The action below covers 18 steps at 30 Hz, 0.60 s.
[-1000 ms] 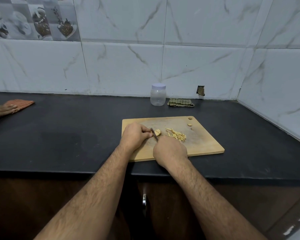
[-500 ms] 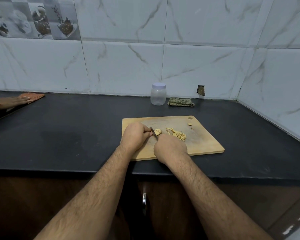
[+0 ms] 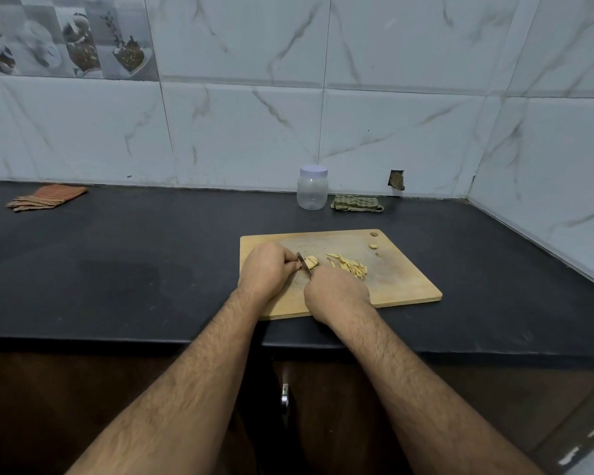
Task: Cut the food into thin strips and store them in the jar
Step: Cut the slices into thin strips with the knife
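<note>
Right hand (image 3: 336, 291) curls its grip round the knife (image 3: 304, 265) handle, blade down beside the food piece (image 3: 312, 261) on the cutting board (image 3: 402, 282). Left hand (image 3: 266, 270) fingertips pinch at the piece just left of the blade. Cut strips (image 3: 348, 265) lie right of the grip; lidded jar (image 3: 312, 187) stands beyond on the counter (image 3: 134, 255).

No text, label, brand, number or sign could be read anywhere in the view. The jar (image 3: 312, 188) by the wall was clear plastic with a plain pale lid, and no label showed on it. The decorated tiles (image 3: 66, 36) at the top left of the wall carried only pictures of cups and food, with no letters that could be made out. The cutting board (image 3: 402, 286) showed no mark or stamp.
</note>
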Tool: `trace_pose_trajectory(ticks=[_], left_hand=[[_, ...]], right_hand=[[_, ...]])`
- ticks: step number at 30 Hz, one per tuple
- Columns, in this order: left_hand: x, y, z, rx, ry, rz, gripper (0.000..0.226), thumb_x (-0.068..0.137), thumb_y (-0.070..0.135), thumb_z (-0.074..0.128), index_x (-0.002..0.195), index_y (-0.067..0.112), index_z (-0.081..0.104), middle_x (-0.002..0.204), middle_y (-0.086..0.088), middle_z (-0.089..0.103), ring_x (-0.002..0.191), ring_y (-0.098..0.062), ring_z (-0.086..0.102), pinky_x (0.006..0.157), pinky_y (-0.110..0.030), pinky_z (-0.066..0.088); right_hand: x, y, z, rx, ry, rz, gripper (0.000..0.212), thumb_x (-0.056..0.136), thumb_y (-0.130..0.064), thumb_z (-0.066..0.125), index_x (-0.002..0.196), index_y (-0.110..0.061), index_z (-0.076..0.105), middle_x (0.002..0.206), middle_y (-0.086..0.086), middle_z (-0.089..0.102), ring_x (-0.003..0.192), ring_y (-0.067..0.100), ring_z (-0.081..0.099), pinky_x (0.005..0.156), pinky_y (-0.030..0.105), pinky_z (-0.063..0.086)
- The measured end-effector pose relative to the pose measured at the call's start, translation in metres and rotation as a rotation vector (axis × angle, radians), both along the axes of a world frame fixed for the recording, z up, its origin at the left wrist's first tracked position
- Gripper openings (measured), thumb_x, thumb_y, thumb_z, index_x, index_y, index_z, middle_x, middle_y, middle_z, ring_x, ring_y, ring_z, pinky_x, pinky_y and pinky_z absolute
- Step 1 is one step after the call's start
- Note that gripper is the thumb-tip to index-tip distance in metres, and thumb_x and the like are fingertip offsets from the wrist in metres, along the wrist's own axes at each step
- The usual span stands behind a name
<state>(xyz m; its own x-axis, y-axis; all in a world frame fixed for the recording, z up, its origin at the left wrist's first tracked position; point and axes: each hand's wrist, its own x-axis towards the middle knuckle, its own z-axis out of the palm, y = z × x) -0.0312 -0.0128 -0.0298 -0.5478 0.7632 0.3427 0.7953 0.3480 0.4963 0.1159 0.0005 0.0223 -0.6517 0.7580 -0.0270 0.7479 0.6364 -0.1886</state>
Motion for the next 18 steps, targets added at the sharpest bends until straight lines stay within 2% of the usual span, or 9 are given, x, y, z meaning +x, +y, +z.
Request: trace_pose_trajectory(ticks=[4, 7, 10, 14, 18], left_hand=[[0.0001, -0.0006, 0.0008, -0.005, 0.02, 0.002, 0.015, 0.092, 0.029, 0.066, 0.093, 0.025, 0.08, 0.077, 0.006, 0.073, 0.07, -0.012, 0.059, 0.061, -0.027, 0.036], [0.0003, -0.0002, 0.0001, -0.012, 0.024, 0.006, 0.015, 0.092, 0.028, 0.066, 0.094, 0.025, 0.081, 0.081, 0.006, 0.074, 0.075, -0.013, 0.062, 0.065, -0.029, 0.044], [0.0013, -0.0007, 0.0017, -0.021, 0.006, 0.018, 0.016, 0.092, 0.028, 0.066, 0.097, 0.026, 0.08, 0.088, 0.007, 0.075, 0.081, -0.013, 0.064, 0.072, -0.031, 0.05], [0.002, -0.0016, 0.0052, -0.001, -0.088, 0.044, 0.016, 0.092, 0.028, 0.067, 0.103, 0.027, 0.079, 0.102, 0.01, 0.075, 0.093, -0.009, 0.063, 0.074, -0.026, 0.046], [0.001, 0.0005, 0.0061, 0.009, -0.146, 0.069, 0.015, 0.091, 0.029, 0.068, 0.101, 0.027, 0.079, 0.106, 0.012, 0.074, 0.096, -0.006, 0.062, 0.072, -0.023, 0.041]], right_hand=[[-0.0002, 0.001, 0.0023, -0.008, 0.002, -0.004, 0.028, 0.1, -0.015, 0.043, 0.124, -0.014, 0.058, 0.117, 0.005, 0.062, 0.093, 0.021, 0.055, 0.071, 0.032, 0.043], [-0.0005, 0.0, 0.003, -0.001, 0.004, 0.0, 0.029, 0.101, -0.014, 0.042, 0.126, -0.014, 0.057, 0.121, 0.005, 0.061, 0.105, 0.023, 0.059, 0.073, 0.033, 0.043], [-0.0016, -0.0002, 0.0028, 0.012, 0.003, -0.003, 0.03, 0.1, -0.014, 0.042, 0.126, -0.014, 0.057, 0.123, 0.005, 0.06, 0.107, 0.023, 0.059, 0.074, 0.033, 0.043], [-0.002, 0.0011, 0.0009, 0.01, -0.002, -0.008, 0.029, 0.101, -0.016, 0.044, 0.126, -0.014, 0.058, 0.121, 0.005, 0.061, 0.105, 0.022, 0.06, 0.074, 0.033, 0.045], [-0.0027, 0.0029, 0.0002, -0.001, 0.001, -0.011, 0.029, 0.101, -0.017, 0.045, 0.127, -0.014, 0.057, 0.122, 0.005, 0.06, 0.105, 0.021, 0.059, 0.074, 0.033, 0.045]])
